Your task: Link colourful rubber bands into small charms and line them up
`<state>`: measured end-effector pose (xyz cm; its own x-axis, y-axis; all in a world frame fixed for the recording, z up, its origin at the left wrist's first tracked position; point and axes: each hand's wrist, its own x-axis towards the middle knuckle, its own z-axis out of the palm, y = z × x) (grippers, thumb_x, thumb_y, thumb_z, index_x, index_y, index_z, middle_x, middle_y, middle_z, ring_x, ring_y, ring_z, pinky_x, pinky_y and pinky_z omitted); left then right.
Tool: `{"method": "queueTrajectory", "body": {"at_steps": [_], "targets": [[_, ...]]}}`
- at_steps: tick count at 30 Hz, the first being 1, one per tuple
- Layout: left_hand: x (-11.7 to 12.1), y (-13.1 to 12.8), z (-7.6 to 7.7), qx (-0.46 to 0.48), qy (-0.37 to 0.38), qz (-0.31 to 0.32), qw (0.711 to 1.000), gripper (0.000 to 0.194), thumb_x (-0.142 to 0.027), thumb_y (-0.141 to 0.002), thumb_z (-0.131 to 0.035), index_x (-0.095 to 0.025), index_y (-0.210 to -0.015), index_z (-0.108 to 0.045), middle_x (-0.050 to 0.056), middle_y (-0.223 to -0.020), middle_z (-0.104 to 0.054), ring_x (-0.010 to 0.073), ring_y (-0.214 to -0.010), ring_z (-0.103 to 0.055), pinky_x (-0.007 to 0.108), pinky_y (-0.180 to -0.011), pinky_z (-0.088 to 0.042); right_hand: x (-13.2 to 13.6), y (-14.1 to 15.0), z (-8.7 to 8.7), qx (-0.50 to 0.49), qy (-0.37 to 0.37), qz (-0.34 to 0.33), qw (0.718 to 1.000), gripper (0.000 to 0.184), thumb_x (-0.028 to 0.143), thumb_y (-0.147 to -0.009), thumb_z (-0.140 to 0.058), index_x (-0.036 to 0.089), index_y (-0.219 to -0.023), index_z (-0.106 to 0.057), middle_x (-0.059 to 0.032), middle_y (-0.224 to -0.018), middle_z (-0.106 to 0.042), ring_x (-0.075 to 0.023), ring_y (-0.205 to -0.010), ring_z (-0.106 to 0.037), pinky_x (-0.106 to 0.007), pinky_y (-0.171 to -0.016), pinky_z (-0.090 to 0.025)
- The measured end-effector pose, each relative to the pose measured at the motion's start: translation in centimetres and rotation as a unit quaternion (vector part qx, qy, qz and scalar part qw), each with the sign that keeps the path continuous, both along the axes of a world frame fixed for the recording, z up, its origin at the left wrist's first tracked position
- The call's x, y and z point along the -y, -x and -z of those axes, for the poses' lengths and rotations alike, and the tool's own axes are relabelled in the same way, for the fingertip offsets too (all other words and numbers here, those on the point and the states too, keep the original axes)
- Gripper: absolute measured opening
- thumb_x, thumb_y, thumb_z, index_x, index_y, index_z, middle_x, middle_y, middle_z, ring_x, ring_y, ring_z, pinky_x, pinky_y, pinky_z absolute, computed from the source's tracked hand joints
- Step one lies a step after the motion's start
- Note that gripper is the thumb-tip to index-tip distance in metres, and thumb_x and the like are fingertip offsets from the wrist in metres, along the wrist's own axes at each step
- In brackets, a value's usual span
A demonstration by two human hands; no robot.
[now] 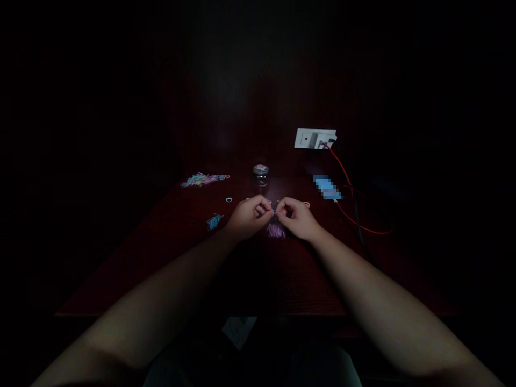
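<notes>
My left hand (252, 217) and my right hand (297, 217) meet fingertip to fingertip over the middle of the dark red table. Both are closed in a pinch on a thin bluish-green rubber band (274, 210), which the fingers mostly hide. Just below the fingertips lies a heap of purple rubber bands (276, 231). Left of my left hand is a small pile of blue rubber bands (214, 221), with one light blue band (229, 200) lying alone behind it. An orange-pink band (307, 205) rests right behind my right hand.
A mixed pile of coloured bands (201, 180) lies at the back left. Behind my hands stands a small lidded jar (260, 176). At the right, a phone (327, 187) with a red cable (350, 217) connects to a charger in the wall socket (305, 138).
</notes>
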<state>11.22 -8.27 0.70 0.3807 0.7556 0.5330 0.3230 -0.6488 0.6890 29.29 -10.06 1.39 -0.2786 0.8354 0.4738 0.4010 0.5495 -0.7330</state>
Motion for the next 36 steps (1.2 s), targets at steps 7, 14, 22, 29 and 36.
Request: {"method": "queueTrajectory", "body": {"at_steps": [7, 14, 22, 29, 36], "targets": [[-0.1, 0.2, 0.1, -0.008, 0.018, -0.004, 1.0, 0.013, -0.029, -0.079, -0.062, -0.017, -0.081, -0.06, 0.0, -0.072, -0.061, 0.0099, -0.064, -0.055, 0.02, -0.056, -0.043, 0.1, 0.0, 0.1, -0.003, 0.01, -0.013, 1.0, 0.005, 0.018, -0.074, -0.057, 0.017, -0.071, -0.052, 0.0041, -0.059, -0.047, -0.0093, -0.054, -0.042, -0.022, -0.052, -0.034], [0.1, 0.7, 0.0, -0.024, 0.03, -0.018, 0.999, 0.016, -0.033, -0.082, -0.059, -0.018, -0.079, -0.058, 0.0, -0.071, -0.059, 0.0105, -0.062, -0.053, 0.021, -0.056, -0.042, 0.2, 0.1, 0.0, -0.013, 0.013, -0.021, 1.0, 0.005, 0.014, -0.073, -0.055, 0.017, -0.071, -0.052, 0.0047, -0.058, -0.045, -0.0089, -0.054, -0.041, -0.021, -0.052, -0.032], [0.8, 0.5, -0.1, -0.052, -0.018, -0.012, 0.998, 0.02, -0.031, -0.082, -0.06, -0.02, -0.098, -0.065, 0.003, -0.086, -0.068, 0.0131, -0.07, -0.06, 0.025, -0.063, -0.047, 0.2, 0.3, -0.2, -0.002, 0.011, -0.023, 1.0, 0.006, 0.016, -0.073, -0.055, 0.016, -0.068, -0.052, 0.0045, -0.059, -0.047, -0.0086, -0.055, -0.041, -0.02, -0.052, -0.033], [1.8, 0.6, -0.5, -0.067, -0.038, -0.054, 0.996, 0.016, -0.031, -0.084, -0.058, -0.021, -0.091, -0.068, 0.002, -0.084, -0.07, 0.0144, -0.072, -0.063, 0.025, -0.064, -0.048, 0.4, 0.4, -0.4, 0.011, 0.005, -0.028, 1.0, 0.005, 0.015, -0.072, -0.055, 0.015, -0.067, -0.055, 0.0039, -0.058, -0.048, -0.0086, -0.053, -0.041, -0.021, -0.051, -0.033], [2.7, 0.8, -0.8, -0.096, -0.068, -0.088, 0.989, 0.014, -0.028, -0.084, -0.057, -0.022, -0.091, -0.067, 0.003, -0.083, -0.07, 0.0153, -0.075, -0.064, 0.027, -0.069, -0.05, 0.4, 0.3, -0.4, 0.032, -0.034, -0.035, 0.998, 0.005, 0.013, -0.071, -0.055, 0.015, -0.07, -0.06, 0.0016, -0.063, -0.052, -0.0094, -0.055, -0.045, -0.021, -0.052, -0.034]]}}
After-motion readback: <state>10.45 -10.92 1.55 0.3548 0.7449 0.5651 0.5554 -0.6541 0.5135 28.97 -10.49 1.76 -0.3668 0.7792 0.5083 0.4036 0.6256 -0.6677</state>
